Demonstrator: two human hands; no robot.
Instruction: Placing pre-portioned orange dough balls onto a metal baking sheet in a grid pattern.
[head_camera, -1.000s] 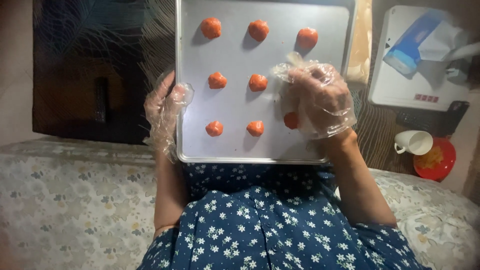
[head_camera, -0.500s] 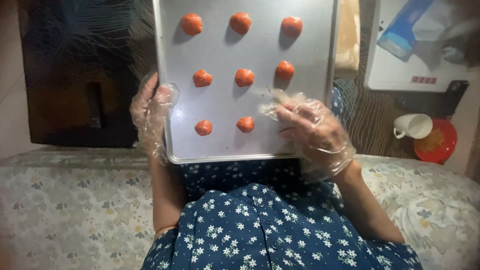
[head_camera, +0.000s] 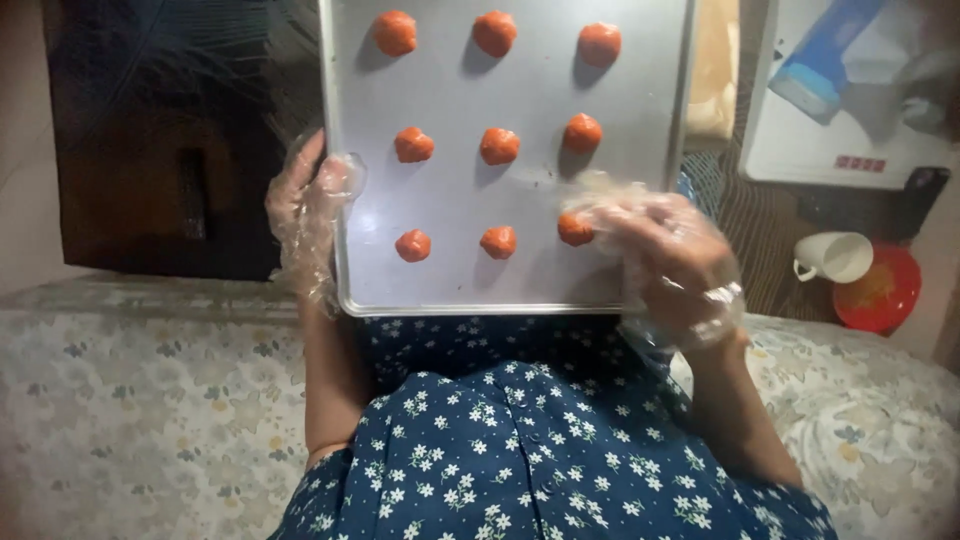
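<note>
We see a flat metal baking tray held out over a lap in a blue flowered dress. The tray is pale grey with a raised rim, and on it sit nine small orange dough balls in three rows of three, each apart from its neighbours.

The left hand, in a loose clear plastic glove, grips the tray's left rim, fingers curled round the edge with the thumb on top. The right hand, gloved the same way, lies on the tray's lower right corner; its fingertips pinch or press the ninth orange ball, the last in the near row. We cannot tell whether that ball is gripped or only touched, because the crumpled glove blurs the fingers.

The tray's far edge is cut off by the top of the view, so the far row sits close to the frame's edge. To the right of the tray lie a white cup and a red bowl; left of the tray is a dark cabinet.

Compared with a second ago, the near row has gained its third ball: the right hand, then raised over the tray's right side, has come down to the corner, while the left hand stays on the rim.
</note>
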